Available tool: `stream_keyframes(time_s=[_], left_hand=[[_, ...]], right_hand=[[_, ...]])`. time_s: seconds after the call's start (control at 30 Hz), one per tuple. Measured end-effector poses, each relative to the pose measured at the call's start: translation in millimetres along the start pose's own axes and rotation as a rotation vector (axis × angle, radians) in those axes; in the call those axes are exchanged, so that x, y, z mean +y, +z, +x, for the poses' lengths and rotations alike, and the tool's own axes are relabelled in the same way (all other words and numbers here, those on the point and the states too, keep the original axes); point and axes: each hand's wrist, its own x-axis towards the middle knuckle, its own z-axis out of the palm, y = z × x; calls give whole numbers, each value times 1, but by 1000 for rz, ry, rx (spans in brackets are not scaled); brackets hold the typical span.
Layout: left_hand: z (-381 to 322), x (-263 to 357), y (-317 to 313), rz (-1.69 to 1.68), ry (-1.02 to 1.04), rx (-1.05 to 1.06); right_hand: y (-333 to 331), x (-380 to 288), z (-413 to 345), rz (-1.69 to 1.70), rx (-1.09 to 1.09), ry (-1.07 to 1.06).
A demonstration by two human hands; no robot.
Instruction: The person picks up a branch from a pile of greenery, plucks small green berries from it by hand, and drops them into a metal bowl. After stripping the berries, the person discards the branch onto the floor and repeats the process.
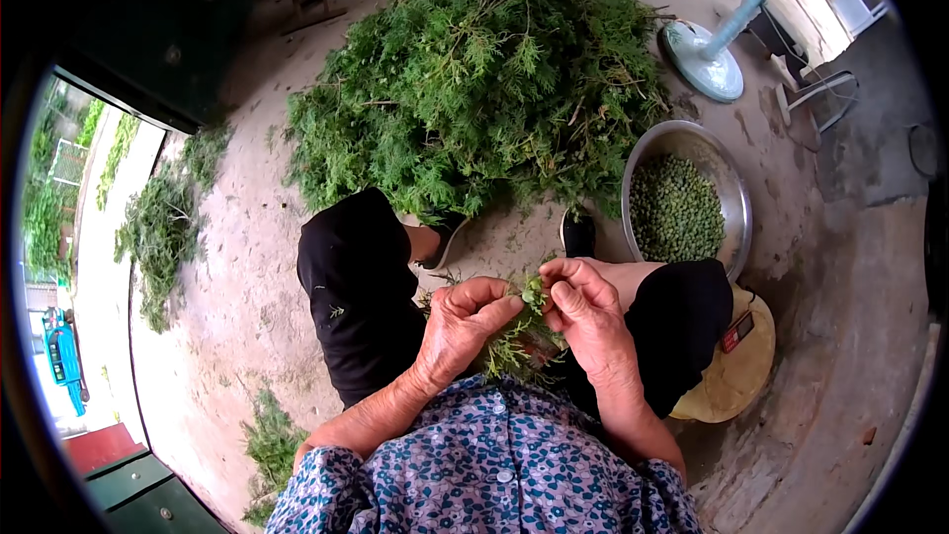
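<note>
Between my knees, my left hand [471,319] pinches a green conifer sprig [515,348] with thumb and forefinger. Small green cones [531,292] on the sprig show between the fingertips of both hands. My right hand [589,315] is at the other side of these cones, thumb and fingers close together; whether it grips one I cannot tell. Past my feet lies a large heap of green conifer branches [482,89]. A round metal basin [738,215], partly filled with small green cones [676,211], stands beyond my right knee.
A yellowish round stool or lid [741,378] at my right bears a red and black handheld device [738,332]. A fan's pale blue base [700,63] stands behind the basin. Loose branches [159,237] lie on the concrete floor at the left, with another small bunch [272,437] nearer me.
</note>
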Motion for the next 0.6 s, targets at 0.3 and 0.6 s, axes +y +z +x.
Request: stream_keyframes(time_s=[0.3,0.6], left_hand=[[-3,9,0,78,-15,-71],[-3,11,1,200,-15,-172]], right_hand=[[12,1,2,11,46,138],[5,3,1,-28,26,112]])
